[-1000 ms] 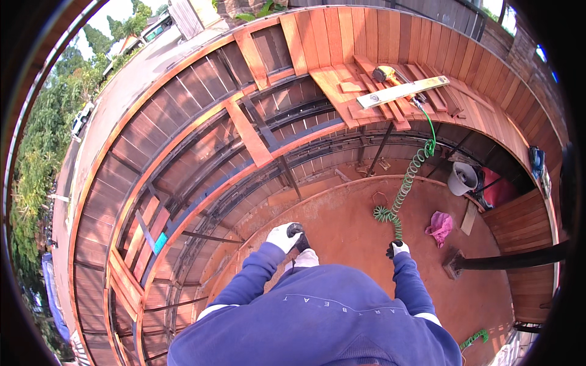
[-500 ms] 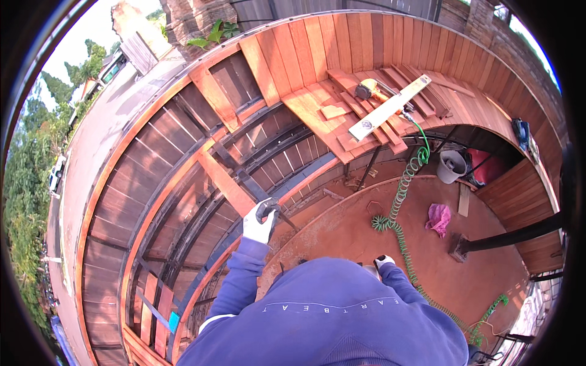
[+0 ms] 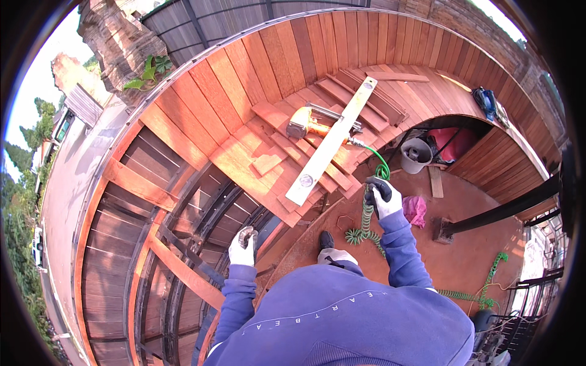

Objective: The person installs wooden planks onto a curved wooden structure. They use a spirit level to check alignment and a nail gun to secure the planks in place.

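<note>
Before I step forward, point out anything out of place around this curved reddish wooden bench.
The green coiled hose bunches into a clump instead of running evenly, and a crumpled pink cloth or bag lies loose on the reddish floor.

On the reddish floor [image 3: 464, 262], to the right, lies a crumpled pink sheet [image 3: 415, 211]. Farther than it stands a grey bucket [image 3: 412, 165] with something inside, and just to its right is a red object [image 3: 458, 144]. A black post [image 3: 506, 205] is at the right. On the far left, a green plant [image 3: 148, 73] is beside a rough stone pillar [image 3: 119, 46], and trees [image 3: 25, 299] are at the left edge.
</note>
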Demonstrator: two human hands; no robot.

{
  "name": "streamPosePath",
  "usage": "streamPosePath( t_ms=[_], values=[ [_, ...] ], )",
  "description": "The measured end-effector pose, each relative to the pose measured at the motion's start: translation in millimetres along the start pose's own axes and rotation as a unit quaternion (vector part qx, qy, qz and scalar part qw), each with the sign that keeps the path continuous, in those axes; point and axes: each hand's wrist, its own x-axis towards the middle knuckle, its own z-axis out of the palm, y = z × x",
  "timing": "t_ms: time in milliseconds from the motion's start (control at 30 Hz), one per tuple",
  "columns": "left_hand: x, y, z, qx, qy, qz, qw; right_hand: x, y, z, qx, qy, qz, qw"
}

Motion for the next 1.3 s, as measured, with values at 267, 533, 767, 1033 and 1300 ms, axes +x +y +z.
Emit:
streamPosePath(
  t_ms=[267, 533, 767, 1033, 1300],
  values=[
    [-6, 14, 17, 0.218, 0.043, -0.111, 0.969, 219, -45, -1, -0.483, -0.064, -0.328, 0.809],
    [2, 36, 22, 0.288, 0.015, -0.168, 0.943, 308, -30, 36, -0.734, -0.264, -0.27, 0.564],
    [6, 31, 25, 0.274, 0.034, -0.174, 0.945, 335, -32, 29, -0.546, -0.265, -0.44, 0.662],
    [13, 44, 32, 0.267, 0.047, -0.15, 0.951, 306, -122, -22, -0.583, -0.103, -0.272, 0.759],
    [12, 24, 34, 0.246, 0.029, -0.15, 0.957, 250, -37, -27, -0.647, -0.112, -0.031, 0.754]
  ],
)
